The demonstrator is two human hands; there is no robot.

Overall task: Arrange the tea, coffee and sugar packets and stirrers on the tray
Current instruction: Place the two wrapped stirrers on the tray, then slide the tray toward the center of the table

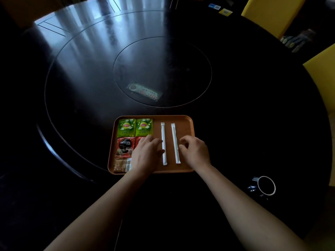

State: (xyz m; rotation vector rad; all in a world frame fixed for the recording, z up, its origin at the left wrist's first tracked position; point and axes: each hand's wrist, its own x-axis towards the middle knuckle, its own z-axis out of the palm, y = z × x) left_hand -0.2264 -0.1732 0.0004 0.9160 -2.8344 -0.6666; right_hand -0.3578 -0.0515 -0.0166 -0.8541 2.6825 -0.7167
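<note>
An orange tray (186,122) lies on the dark round table. Two green tea packets (126,127) (144,127) sit side by side along its far left. Below them is a red coffee packet (124,147), and a second red one (140,140) is mostly hidden by my left hand (147,153). A brown sugar packet (120,165) lies at the near left corner. Two white wrapped stirrers (163,144) (175,143) lie parallel in the tray's right half. My left hand's fingertips touch the left stirrer. My right hand (194,151), fingers curled, touches the right stirrer.
A dark mug with a white rim (266,185) stands on the table at the near right. A packet (144,91) lies on the inner disc of the table beyond the tray. Yellow chairs (268,13) stand at the right and far right.
</note>
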